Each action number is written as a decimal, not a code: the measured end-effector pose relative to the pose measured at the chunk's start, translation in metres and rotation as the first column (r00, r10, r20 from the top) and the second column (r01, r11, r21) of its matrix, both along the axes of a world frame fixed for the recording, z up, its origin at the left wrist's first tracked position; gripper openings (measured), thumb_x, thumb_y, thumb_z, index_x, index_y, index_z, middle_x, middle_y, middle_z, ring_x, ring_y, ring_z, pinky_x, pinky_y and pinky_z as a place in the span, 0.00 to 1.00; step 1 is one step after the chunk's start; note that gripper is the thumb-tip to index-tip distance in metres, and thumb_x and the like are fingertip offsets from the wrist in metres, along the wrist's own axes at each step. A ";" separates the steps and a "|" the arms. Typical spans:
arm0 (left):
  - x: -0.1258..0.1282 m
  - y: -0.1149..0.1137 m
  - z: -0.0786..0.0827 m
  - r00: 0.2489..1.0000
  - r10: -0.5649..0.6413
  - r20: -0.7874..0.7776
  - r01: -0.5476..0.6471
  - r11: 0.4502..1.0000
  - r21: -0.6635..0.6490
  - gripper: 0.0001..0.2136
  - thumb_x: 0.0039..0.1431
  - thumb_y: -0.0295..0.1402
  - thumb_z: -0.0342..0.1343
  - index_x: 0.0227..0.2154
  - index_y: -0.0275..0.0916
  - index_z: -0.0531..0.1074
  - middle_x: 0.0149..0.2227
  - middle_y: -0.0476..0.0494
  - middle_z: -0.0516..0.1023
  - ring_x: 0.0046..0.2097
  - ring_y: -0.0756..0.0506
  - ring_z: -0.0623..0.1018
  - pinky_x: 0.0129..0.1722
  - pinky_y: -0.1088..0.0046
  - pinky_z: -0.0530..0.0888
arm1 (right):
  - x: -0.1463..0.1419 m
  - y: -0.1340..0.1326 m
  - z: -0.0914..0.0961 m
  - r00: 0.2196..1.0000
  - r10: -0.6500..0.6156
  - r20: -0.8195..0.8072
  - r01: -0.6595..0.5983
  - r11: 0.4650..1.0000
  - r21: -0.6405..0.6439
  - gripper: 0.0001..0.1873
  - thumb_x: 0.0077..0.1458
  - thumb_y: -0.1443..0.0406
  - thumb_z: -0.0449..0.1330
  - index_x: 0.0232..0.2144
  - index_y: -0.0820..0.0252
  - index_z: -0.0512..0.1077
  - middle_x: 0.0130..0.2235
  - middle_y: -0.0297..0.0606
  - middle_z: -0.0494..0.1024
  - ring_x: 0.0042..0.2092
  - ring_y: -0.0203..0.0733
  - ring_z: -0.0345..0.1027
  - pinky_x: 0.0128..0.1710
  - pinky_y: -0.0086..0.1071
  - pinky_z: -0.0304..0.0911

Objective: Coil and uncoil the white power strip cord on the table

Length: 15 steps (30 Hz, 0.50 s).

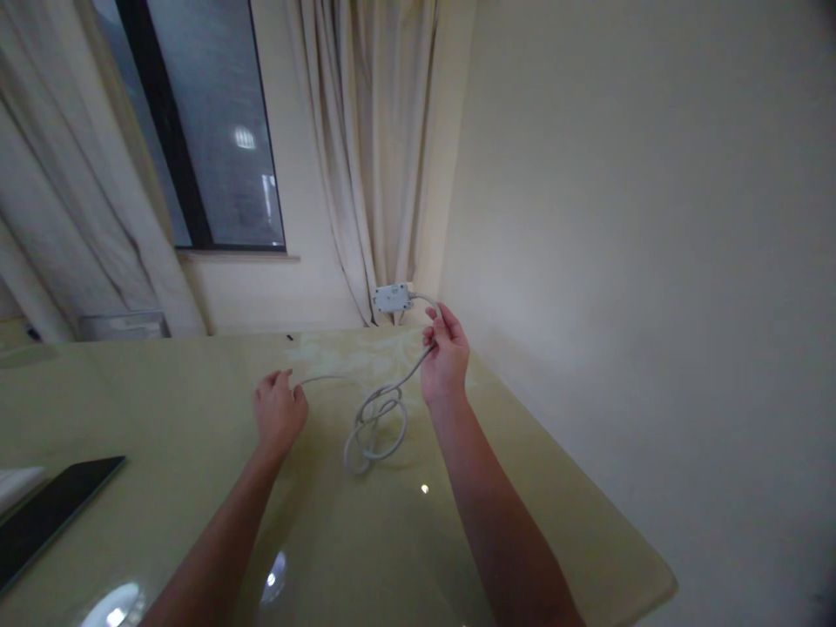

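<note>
My right hand (446, 357) is closed on a white cable (375, 427) just below its white box-shaped adapter (393, 298), which it holds up above the table's far edge. From that hand the cable drops into a loose coil on the glossy pale green table (163, 418). Its other end runs left to my left hand (279, 409), whose fingers pinch it near the tabletop.
A dark flat slab (52, 514) lies at the table's left edge beside something white. Cream curtains (372, 148) and a dark window (202, 122) stand behind the table. A plain wall (640, 261) runs along the right side.
</note>
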<state>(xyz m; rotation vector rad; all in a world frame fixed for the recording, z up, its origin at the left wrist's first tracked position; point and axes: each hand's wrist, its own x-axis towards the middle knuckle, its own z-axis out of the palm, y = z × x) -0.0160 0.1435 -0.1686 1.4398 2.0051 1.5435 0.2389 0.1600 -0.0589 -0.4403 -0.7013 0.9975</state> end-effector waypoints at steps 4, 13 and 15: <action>0.041 -0.002 -0.005 0.927 -0.372 -0.047 0.366 0.924 -0.113 0.15 0.62 0.49 0.54 0.32 0.44 0.75 0.39 0.36 0.82 0.45 0.35 0.82 0.48 0.59 0.76 | -0.006 -0.002 0.000 1.000 0.008 -0.010 -0.008 0.999 0.044 0.17 0.55 0.65 0.67 0.48 0.59 0.78 0.47 0.40 0.84 0.31 0.30 0.65 0.34 0.27 0.63; 0.064 0.000 0.000 0.885 -0.452 0.113 0.465 0.869 -0.169 0.20 0.65 0.54 0.48 0.33 0.41 0.69 0.31 0.42 0.80 0.24 0.46 0.78 0.25 0.71 0.74 | 0.004 0.001 -0.002 0.999 -0.009 0.043 0.008 1.000 0.010 0.23 0.50 0.61 0.71 0.50 0.56 0.78 0.41 0.34 0.82 0.28 0.30 0.61 0.29 0.28 0.60; 0.051 -0.004 0.021 0.916 -0.382 0.119 0.394 0.915 -0.092 0.22 0.67 0.55 0.44 0.37 0.40 0.70 0.33 0.42 0.80 0.23 0.48 0.77 0.23 0.72 0.73 | 0.009 0.002 -0.001 0.994 -0.007 0.113 0.010 0.999 -0.031 0.24 0.50 0.58 0.71 0.50 0.54 0.78 0.40 0.33 0.81 0.30 0.31 0.65 0.31 0.28 0.61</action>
